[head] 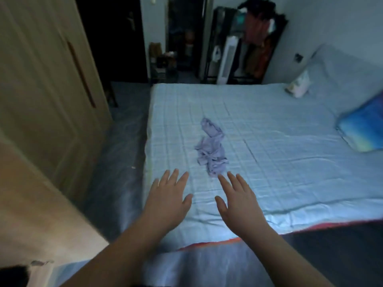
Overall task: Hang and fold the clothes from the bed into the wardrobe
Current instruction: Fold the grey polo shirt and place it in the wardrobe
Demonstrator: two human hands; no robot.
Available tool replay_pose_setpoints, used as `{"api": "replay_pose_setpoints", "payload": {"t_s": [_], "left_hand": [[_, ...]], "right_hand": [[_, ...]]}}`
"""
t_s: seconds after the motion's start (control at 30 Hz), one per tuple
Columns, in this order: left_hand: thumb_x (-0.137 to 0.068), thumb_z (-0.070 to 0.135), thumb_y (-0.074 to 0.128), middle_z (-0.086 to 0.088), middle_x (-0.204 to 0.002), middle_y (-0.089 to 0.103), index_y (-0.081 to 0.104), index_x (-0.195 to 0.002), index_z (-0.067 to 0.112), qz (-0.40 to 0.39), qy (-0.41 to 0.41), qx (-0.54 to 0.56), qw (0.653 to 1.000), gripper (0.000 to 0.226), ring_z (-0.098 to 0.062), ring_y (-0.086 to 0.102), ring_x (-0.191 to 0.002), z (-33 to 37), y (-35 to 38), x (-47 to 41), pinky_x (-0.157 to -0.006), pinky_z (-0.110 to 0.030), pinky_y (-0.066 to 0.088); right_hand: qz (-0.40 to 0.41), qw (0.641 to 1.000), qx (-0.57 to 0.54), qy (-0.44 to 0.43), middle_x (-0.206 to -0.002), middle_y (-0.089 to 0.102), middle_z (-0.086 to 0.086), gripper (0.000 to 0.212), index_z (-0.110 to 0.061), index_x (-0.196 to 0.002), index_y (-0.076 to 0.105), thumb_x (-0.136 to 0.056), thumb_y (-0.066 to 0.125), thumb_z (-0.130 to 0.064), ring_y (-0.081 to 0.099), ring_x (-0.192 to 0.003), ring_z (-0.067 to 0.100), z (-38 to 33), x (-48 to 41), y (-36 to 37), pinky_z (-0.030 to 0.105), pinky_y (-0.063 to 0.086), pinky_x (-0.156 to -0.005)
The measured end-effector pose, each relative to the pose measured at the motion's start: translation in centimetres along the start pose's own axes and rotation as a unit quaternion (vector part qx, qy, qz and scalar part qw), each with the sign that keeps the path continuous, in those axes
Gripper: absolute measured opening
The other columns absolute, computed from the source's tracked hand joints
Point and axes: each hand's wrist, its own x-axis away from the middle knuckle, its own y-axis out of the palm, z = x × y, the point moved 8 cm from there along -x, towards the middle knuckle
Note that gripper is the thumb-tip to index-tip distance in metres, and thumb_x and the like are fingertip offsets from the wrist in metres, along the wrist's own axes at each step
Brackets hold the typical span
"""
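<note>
A crumpled lilac garment [211,148] lies on the pale blue checked bed sheet [279,146], near the bed's left side. Both my hands stretch out over the bed with straight, spread fingers and hold nothing. My left hand [167,197] hovers to the left of the garment's near end. The fingertips of my right hand [238,199] are just short of the garment's near edge. The beige wardrobe door [47,79] stands on the left.
A blue pillow [364,129] and a small white pillow [298,85] lie at the bed's right side. Dark floor [122,154] runs between wardrobe and bed. At the back stand a clothes rack [259,42], a white tower fan [227,59] and a dark doorway.
</note>
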Motion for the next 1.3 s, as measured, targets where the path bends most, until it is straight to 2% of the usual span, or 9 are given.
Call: {"api": "replay_pose_setpoints", "payload": {"t_s": [0.1,0.23,0.53,0.67,0.77,0.9,1.13,1.23,1.3], "left_hand": [[-0.1,0.053,0.031,-0.002,-0.167,0.008,0.007,-0.158,0.03,-0.014,0.041,0.003,0.999,0.067,-0.024,0.005,-0.153,4.7,0.4,-3.3,-0.123,-0.048,0.011],[-0.1,0.052,0.032,-0.003,-0.167,0.008,0.008,-0.158,0.029,-0.038,0.068,-0.012,0.997,0.067,-0.024,0.006,-0.153,7.9,2.1,-7.4,-0.122,-0.047,0.013],[-0.099,0.054,0.033,-0.003,-0.166,0.012,0.011,-0.158,0.027,-0.067,0.048,0.004,0.997,0.069,-0.026,0.01,-0.152,9.1,7.1,-21.4,-0.12,-0.049,0.02],[-0.099,0.053,0.034,-0.005,-0.165,0.015,0.012,-0.158,0.026,-0.09,0.018,0.012,0.996,0.068,-0.028,0.014,-0.151,8.3,9.4,-29.7,-0.119,-0.047,0.022],[-0.098,0.052,0.036,-0.007,-0.165,0.017,0.016,-0.157,0.023,-0.115,-0.006,0.015,0.993,0.069,-0.031,0.017,-0.15,7.5,11.0,-35.5,-0.118,-0.046,0.025],[-0.099,0.05,0.037,-0.008,-0.164,0.018,0.018,-0.157,0.019,-0.144,-0.007,0.019,0.989,0.068,-0.03,0.018,-0.15,7.2,12.9,-42.4,-0.118,-0.043,0.027],[-0.101,0.04,0.041,-0.009,-0.163,0.021,0.021,-0.156,0.018,-0.223,-0.067,0.074,0.97,0.063,-0.03,0.021,-0.148,5.7,19.5,-50.9,-0.116,-0.041,0.028],[-0.095,0.042,0.038,-0.012,-0.151,0.039,0.036,-0.149,0.016,-0.245,-0.13,0.134,0.952,0.059,-0.033,0.037,-0.137,4.0,23.5,-54.0,-0.109,-0.043,0.037],[-0.084,0.047,0.029,-0.011,-0.124,0.055,0.05,-0.131,0.018,-0.248,-0.165,0.169,0.94,0.059,-0.034,0.053,-0.117,2.6,26.7,-56.1,-0.096,-0.045,0.047]], "right_hand": [[0.006,0.998,-0.019,0.051,-0.159,0.031,0.007,0.065,-0.024,-0.152,0.033,-0.093,0.037,-0.048,0.023,-0.148,0.032,5.4,0.0,-0.8,0.051,0.031,-0.115],[-0.002,0.995,-0.043,0.089,-0.165,0.014,0.001,0.064,-0.029,-0.157,0.018,-0.099,0.041,-0.045,0.007,-0.152,0.025,10.0,-1.7,-0.5,0.045,0.018,-0.12],[-0.05,0.993,-0.066,0.086,-0.165,0.013,-0.001,0.063,-0.028,-0.156,0.017,-0.1,0.041,-0.044,0.006,-0.152,0.022,16.3,-13.6,2.8,0.04,0.017,-0.12],[-0.085,0.991,-0.076,0.064,-0.163,0.019,0.003,0.063,-0.025,-0.155,0.023,-0.099,0.044,-0.041,0.011,-0.151,0.026,18.9,-22.2,5.5,0.041,0.02,-0.121],[-0.113,0.99,-0.073,0.048,-0.163,0.022,0.005,0.063,-0.021,-0.155,0.023,-0.099,0.045,-0.039,0.014,-0.15,0.026,20.8,-28.4,7.6,0.039,0.016,-0.121],[-0.148,0.984,-0.091,0.048,-0.162,0.022,0.004,0.064,-0.019,-0.155,0.024,-0.098,0.047,-0.034,0.015,-0.15,0.025,23.7,-35.0,11.3,0.037,0.017,-0.12],[-0.218,0.96,-0.156,0.086,-0.151,0.04,0.006,0.06,-0.014,-0.15,0.035,-0.093,0.053,-0.026,0.032,-0.14,0.027,28.9,-42.6,21.0,0.043,0.034,-0.113],[-0.264,0.943,-0.182,0.084,-0.146,0.045,0.008,0.058,-0.014,-0.147,0.039,-0.091,0.053,-0.021,0.041,-0.134,0.029,30.0,-45.9,26.5,0.045,0.039,-0.109],[-0.299,0.929,-0.194,0.096,-0.14,0.05,0.013,0.051,-0.012,-0.141,0.046,-0.091,0.053,-0.017,0.046,-0.129,0.032,30.7,-47.8,30.1,0.046,0.043,-0.103]]}}
